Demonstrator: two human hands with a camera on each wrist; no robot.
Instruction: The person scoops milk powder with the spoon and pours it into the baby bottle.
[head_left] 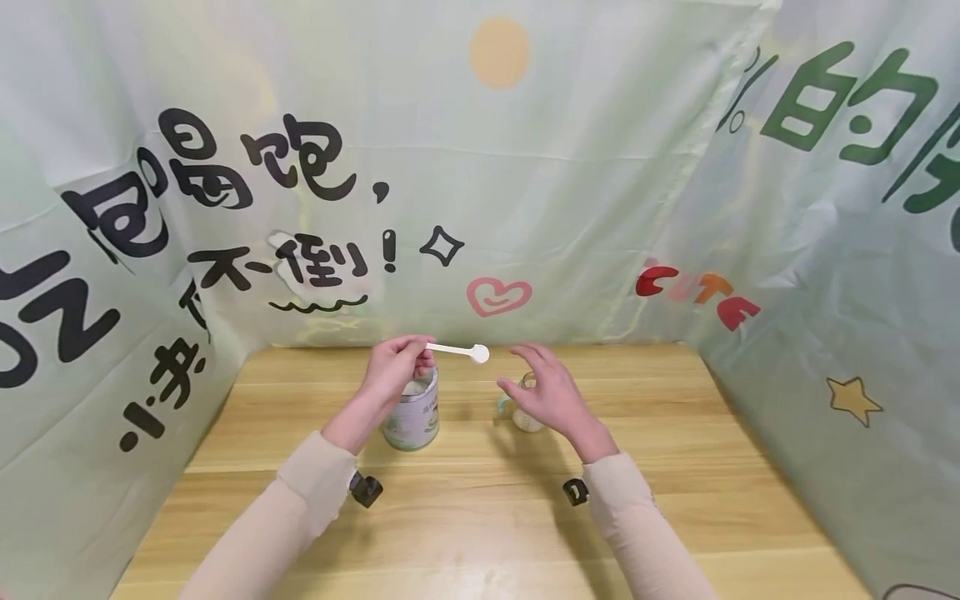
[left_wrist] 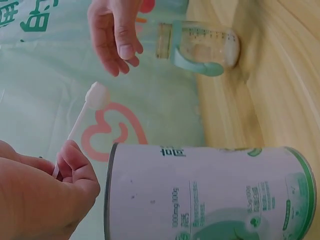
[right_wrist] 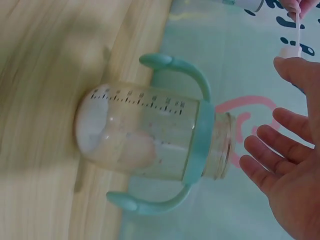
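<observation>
My left hand [head_left: 393,371] pinches the handle of a white measuring scoop [head_left: 454,350], held level in the air. White powder heaps in its bowl in the left wrist view. Just below that hand stands a milk powder can [head_left: 412,422] with its top off. My right hand [head_left: 555,398] hovers beside a clear baby bottle [right_wrist: 145,135], its fingers spread and loosely bent, holding nothing. The bottle has a mint-green collar with two handles [right_wrist: 192,82], an uncapped neck and white powder at its bottom. It stands upright on the table, partly hidden by my right hand in the head view.
The wooden table [head_left: 472,500] carries the can on the left and the bottle on the right. Pale green printed cloth [head_left: 570,208] closes off the back and both sides. Small black cameras [head_left: 366,489] sit at both wrists.
</observation>
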